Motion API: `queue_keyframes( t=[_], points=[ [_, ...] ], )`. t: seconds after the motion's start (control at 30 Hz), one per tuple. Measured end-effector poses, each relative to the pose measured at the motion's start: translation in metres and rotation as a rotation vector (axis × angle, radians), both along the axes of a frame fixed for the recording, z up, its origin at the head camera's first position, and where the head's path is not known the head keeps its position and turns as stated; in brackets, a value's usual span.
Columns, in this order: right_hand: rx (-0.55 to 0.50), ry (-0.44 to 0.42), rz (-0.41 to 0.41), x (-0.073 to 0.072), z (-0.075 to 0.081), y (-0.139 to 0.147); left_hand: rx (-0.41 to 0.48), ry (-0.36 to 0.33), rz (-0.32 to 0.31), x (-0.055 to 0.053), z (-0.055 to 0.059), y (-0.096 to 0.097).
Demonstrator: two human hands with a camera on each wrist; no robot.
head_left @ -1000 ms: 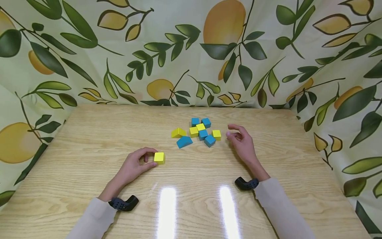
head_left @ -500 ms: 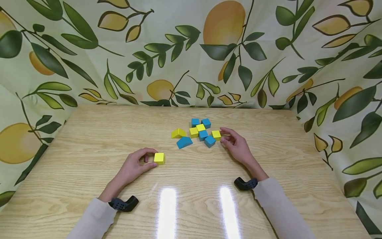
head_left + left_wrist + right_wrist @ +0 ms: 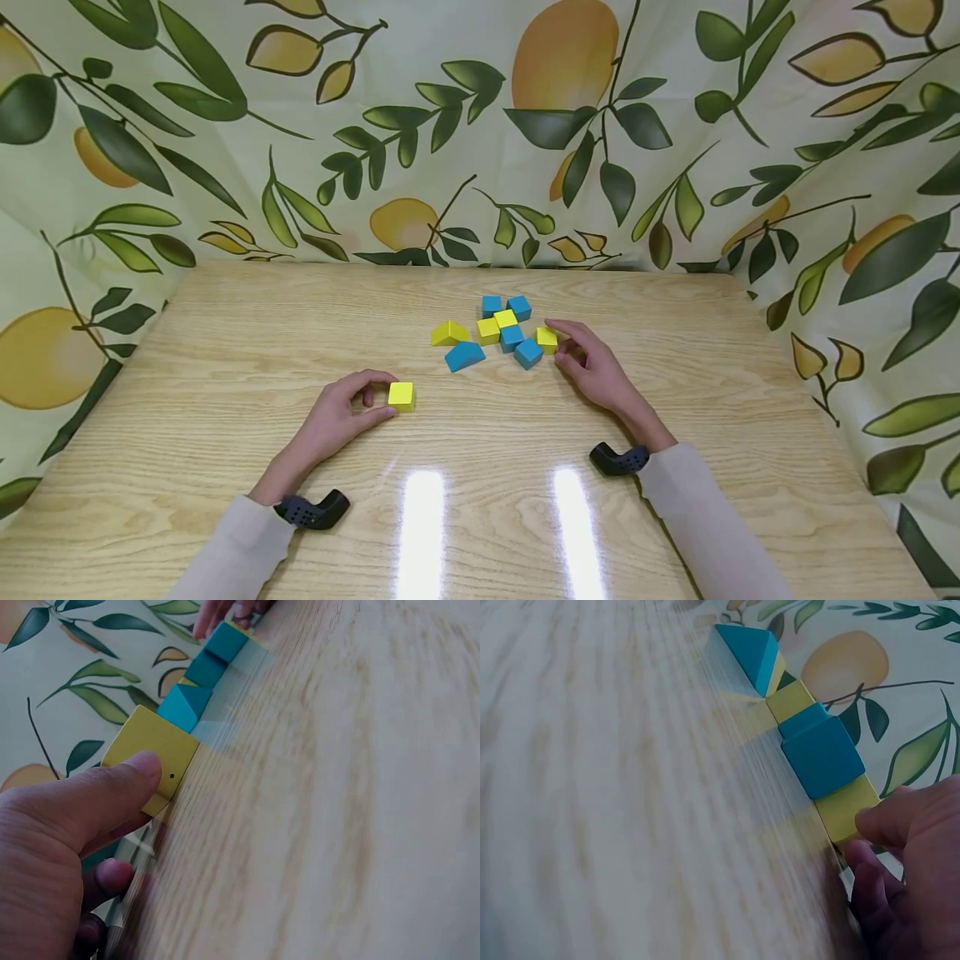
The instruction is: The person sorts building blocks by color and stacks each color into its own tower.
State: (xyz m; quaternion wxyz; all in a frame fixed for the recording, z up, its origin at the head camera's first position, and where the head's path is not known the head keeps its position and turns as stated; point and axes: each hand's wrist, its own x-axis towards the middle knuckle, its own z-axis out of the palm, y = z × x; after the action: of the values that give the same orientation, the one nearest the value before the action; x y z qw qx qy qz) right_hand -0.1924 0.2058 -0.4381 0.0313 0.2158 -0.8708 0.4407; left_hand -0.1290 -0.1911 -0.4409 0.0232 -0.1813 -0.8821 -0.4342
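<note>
My left hand (image 3: 341,417) pinches a yellow cube (image 3: 401,397) on the table, apart from the other blocks. In the left wrist view, the thumb presses the near face of that yellow cube (image 3: 154,750), which has a small dark dot. My right hand (image 3: 596,367) holds another yellow cube (image 3: 546,340) between thumb and index finger at the right side of the block group. The right wrist view shows the thumb against this yellow cube (image 3: 846,808), just behind a blue cube (image 3: 823,756). Its far side is hidden.
Beside the right hand's cube lie a blue cube (image 3: 528,354) and several more blue and yellow cubes. A yellow triangular block (image 3: 449,334) and a blue triangular block (image 3: 465,357) lie left of them. A patterned cloth (image 3: 450,150) hangs behind the wooden table (image 3: 300,317).
My right hand has moved left to the yellow cube and taken hold of it; the cube has turned slightly and shifted a little right. The left hand and its cube have stayed still.
</note>
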Motion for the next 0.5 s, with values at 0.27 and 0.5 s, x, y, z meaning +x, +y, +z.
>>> queue_keyframes(
  t=[0.27, 0.5],
  points=[
    [-0.042, 0.021, -0.033, -0.0004, -0.0017, 0.0001, -0.007, -0.008, 0.003, -0.0001, 0.0006, -0.0006],
    [0.006, 0.005, -0.024, -0.0016, -0.0011, 0.0012, 0.003, -0.012, -0.002, -0.0003, 0.0010, -0.0004]
  ],
)
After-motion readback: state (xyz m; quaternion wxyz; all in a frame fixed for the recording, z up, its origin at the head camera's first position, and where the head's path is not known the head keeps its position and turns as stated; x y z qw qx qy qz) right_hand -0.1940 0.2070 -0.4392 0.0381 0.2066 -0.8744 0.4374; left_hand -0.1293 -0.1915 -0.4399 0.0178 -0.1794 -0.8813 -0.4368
